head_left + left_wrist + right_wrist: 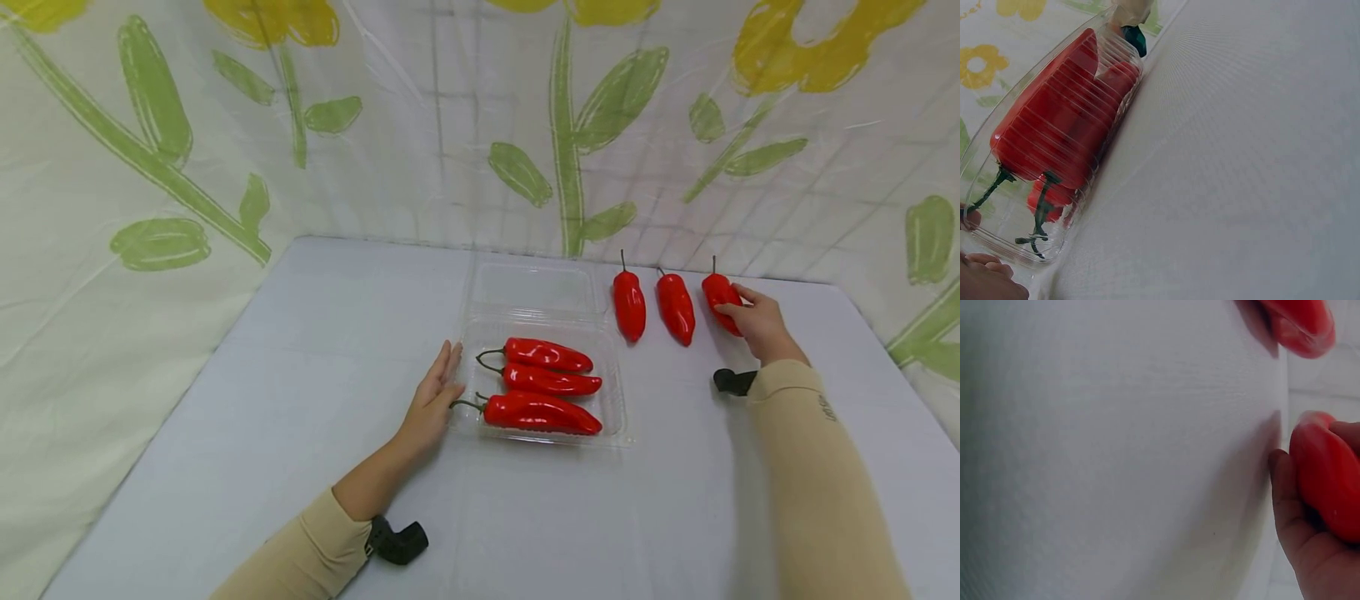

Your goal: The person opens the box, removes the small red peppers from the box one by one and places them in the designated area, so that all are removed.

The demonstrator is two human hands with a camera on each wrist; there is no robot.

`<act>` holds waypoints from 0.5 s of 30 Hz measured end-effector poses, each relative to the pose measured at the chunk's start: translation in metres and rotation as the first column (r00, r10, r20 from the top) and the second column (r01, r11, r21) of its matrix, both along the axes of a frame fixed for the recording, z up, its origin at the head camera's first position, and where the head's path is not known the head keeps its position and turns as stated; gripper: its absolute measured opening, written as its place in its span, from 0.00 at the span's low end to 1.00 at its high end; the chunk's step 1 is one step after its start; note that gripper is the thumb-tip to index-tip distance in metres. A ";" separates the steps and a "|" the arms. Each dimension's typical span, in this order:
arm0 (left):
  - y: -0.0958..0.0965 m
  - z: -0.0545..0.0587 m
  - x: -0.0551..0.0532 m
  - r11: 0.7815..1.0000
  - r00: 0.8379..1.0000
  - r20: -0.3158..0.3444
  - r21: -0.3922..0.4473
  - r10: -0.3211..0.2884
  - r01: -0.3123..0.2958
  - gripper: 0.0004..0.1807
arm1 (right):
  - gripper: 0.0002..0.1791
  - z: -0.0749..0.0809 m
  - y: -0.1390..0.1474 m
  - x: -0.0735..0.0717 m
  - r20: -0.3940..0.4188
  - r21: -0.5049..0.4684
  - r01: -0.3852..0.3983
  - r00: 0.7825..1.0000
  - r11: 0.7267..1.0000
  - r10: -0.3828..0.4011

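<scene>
In the head view, my right hand holds a red chili pepper between thumb and fingers at the far right of the table. The right wrist view shows that pepper from close by, with the fingers along its side. Two more red peppers, a middle one and a left one, lie to its left. My left hand rests with fairly straight fingers against the left edge of a clear plastic clamshell box. Three long red peppers with green stems lie sideways inside it.
The box's lid lies folded back, away from me. A white cloth covers the table. Behind the table hangs a pale sheet with painted yellow flowers and green leaves. A black wrist device sits by the left sleeve.
</scene>
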State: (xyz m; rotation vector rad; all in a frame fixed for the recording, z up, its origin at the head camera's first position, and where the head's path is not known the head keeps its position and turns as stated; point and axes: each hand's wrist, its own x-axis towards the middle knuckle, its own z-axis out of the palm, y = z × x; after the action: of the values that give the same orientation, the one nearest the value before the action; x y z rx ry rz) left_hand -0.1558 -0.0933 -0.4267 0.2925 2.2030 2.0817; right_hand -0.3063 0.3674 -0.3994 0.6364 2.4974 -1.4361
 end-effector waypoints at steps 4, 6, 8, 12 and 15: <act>0.000 0.000 0.000 1.000 1.000 -0.003 -0.008 0.003 -0.003 0.35 | 0.38 -0.002 -0.001 -0.001 -0.010 0.035 -0.011 1.000 0.999 0.011; 0.000 0.000 0.001 1.000 1.000 0.000 -0.009 0.005 -0.005 0.35 | 0.38 -0.003 -0.002 -0.001 -0.021 0.051 -0.011 1.000 0.999 0.012; 0.000 -0.001 0.000 1.000 1.000 0.002 -0.009 0.005 -0.005 0.35 | 0.38 -0.003 -0.003 -0.001 -0.025 0.065 -0.012 1.000 0.998 0.014; 0.000 -0.001 0.000 1.000 1.000 0.004 -0.009 0.003 -0.003 0.34 | 0.38 -0.002 -0.005 -0.001 -0.019 0.083 -0.006 1.000 0.997 0.008; 0.000 0.000 0.001 1.000 1.000 0.003 -0.005 0.001 -0.001 0.35 | 0.37 -0.003 -0.005 -0.001 -0.009 0.103 -0.008 1.000 0.995 0.009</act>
State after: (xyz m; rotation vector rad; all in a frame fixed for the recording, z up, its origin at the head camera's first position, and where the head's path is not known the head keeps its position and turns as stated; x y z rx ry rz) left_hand -0.1552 -0.0932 -0.4269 0.2882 2.2072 2.0752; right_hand -0.3077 0.3621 -0.4020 0.6379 2.5926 -1.3175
